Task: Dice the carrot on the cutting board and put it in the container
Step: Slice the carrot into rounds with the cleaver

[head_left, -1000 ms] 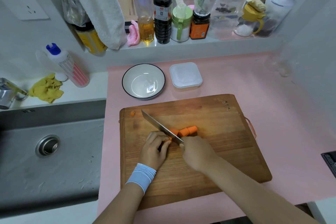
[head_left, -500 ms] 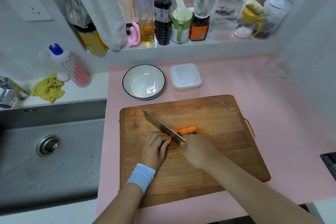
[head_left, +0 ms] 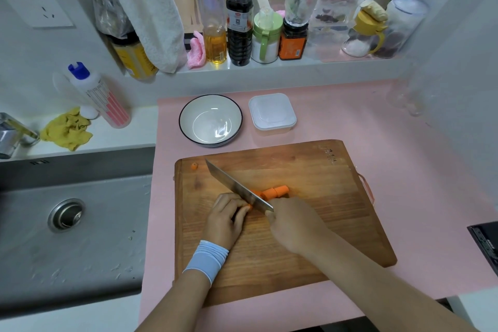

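**Mid-cut: carrot pinned on the board, none in the container**

- Far left: steel sink [head_left: 80,224], not in play.
- Back-left corner of the wooden cutting board [head_left: 323,224]: a small carrot stub [head_left: 194,166], well apart from the work. It is probably a trimmed end, set out of the blade's way.
- Behind the board on the pink counter [head_left: 404,156]: a white bowl [head_left: 210,120], nothing visible in it.
- Left hand [head_left: 226,221], wristband [head_left: 206,260] below it: fingers are curled down over the near end of the carrot, with the knuckles toward the blade. This reads as a guard grip that steadies the piece and keeps the fingertips tucked.
- Knife [head_left: 237,187]: the broad blade runs diagonally, tip toward the back-left, edge down across the carrot just beside the left knuckles.
- Container [head_left: 272,113]: a white square tub just right of the bowl, within easy reach behind the board. Its top looks closed, and no carrot shows in it.
- Carrot [head_left: 275,191]: it lies near the middle of the board. The part right of the blade is in thick sections, not dice.
- Right hand [head_left: 293,224]: it is clenched round the knife handle, which is hidden beneath it.
- Judgement: cutting is at an early stage and the transfer has not begun.
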Available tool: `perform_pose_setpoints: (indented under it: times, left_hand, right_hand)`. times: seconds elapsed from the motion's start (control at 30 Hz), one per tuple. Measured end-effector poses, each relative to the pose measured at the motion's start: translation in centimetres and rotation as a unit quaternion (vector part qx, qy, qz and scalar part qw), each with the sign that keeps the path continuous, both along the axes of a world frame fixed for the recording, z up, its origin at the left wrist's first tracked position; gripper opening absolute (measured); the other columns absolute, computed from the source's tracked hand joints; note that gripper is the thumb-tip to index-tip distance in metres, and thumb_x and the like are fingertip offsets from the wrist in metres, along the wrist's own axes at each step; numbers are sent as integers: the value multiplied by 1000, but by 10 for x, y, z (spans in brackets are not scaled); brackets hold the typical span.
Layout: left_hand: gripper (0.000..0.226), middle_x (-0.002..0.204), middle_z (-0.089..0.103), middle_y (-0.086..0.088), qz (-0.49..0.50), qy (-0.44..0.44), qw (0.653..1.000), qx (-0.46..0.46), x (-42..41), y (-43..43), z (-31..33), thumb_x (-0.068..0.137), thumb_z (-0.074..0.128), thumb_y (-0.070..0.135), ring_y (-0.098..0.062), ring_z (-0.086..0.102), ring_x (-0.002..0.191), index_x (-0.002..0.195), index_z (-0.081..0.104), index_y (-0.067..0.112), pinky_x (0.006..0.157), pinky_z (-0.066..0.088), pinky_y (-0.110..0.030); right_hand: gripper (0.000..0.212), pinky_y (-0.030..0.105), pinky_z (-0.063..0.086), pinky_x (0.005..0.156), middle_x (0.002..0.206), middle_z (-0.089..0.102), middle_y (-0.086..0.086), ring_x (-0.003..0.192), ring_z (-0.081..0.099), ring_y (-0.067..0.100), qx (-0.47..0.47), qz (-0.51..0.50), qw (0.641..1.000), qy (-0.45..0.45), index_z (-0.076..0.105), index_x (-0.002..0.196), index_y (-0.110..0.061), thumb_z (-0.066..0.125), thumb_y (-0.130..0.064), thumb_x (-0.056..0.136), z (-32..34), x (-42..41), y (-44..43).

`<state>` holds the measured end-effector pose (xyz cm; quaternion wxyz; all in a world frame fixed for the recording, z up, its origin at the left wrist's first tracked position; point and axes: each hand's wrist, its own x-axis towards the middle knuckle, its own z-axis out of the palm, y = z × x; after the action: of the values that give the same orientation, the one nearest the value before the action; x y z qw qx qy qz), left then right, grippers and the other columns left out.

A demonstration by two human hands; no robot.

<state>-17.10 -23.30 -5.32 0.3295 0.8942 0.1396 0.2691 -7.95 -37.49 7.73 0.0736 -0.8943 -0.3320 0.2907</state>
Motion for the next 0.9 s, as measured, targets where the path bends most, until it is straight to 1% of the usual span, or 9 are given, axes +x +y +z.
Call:
perform_pose_setpoints:
  times: [0.1,0.17,0.3,0.37,0.5,0.57,0.63,0.73,0.9]
  left_hand:
    - [5,89,63,1,0,-2,1000,-3,0,0,0,83,73,7,-8,56,91,85,71,11,90,41,-14]
    - [1,89,63,1,0,-5,1000,-4,0,0,-1,86,69,11,-8,57,90,85,71,11,89,41,-14]
    - [3,90,63,1,1,-10,1000,-2,1,0,0,86,68,13,-7,56,91,86,71,11,89,42,-15]
    - [2,90,63,1,2,-10,1000,-3,1,0,-1,85,69,11,-7,56,91,86,71,11,89,43,-16]
    - [6,89,62,1,0,-10,1000,-9,0,0,-1,87,67,15,-7,56,90,85,71,11,88,44,-17]
    - [4,89,62,1,-2,-10,1000,-8,0,0,-1,86,68,13,-7,56,90,85,71,11,87,44,-17]
    - [1,88,62,2,0,-8,1000,-8,0,0,-2,84,71,10,-6,55,90,84,71,11,87,44,-17]
    - [7,87,63,2,-2,-4,1000,-17,1,0,0,81,75,6,-7,56,89,83,71,10,86,45,-18]
    - [7,87,63,-1,1,-13,1000,-11,0,1,-2,81,75,3,-8,57,89,82,71,8,87,44,-16]
  right_hand:
    - [23,31,35,65,82,53,1,76,53,27,-8,4,1000,0,54,90,-21,41,-32,105,3,-1,-1]
    - [23,31,34,63,82,52,0,72,49,23,-10,5,1000,-4,55,91,-21,41,-31,105,4,-1,-1]
    - [22,32,38,61,82,56,-1,73,55,22,-15,6,1000,-5,59,95,-20,41,-28,105,2,-3,0]
    - [20,32,38,61,80,54,-1,73,55,22,-16,3,1000,-2,56,91,-21,42,-26,104,2,-4,1]
    - [20,28,29,50,73,47,-4,64,46,16,-24,-4,1000,1,52,85,-22,43,-23,103,4,-3,5]
    - [19,27,27,50,73,45,-4,63,44,15,-28,-3,1000,3,53,87,-21,44,-24,104,6,-3,6]
    - [18,28,29,51,73,46,-4,64,46,16,-34,0,999,4,56,90,-19,45,-23,104,7,-2,5]
    - [19,28,31,50,75,52,0,64,49,17,-48,-3,999,10,59,90,-15,46,-20,103,7,1,6]
    - [18,28,32,50,74,55,2,64,52,17,-57,-6,998,35,57,90,-16,45,-16,103,-1,2,20]
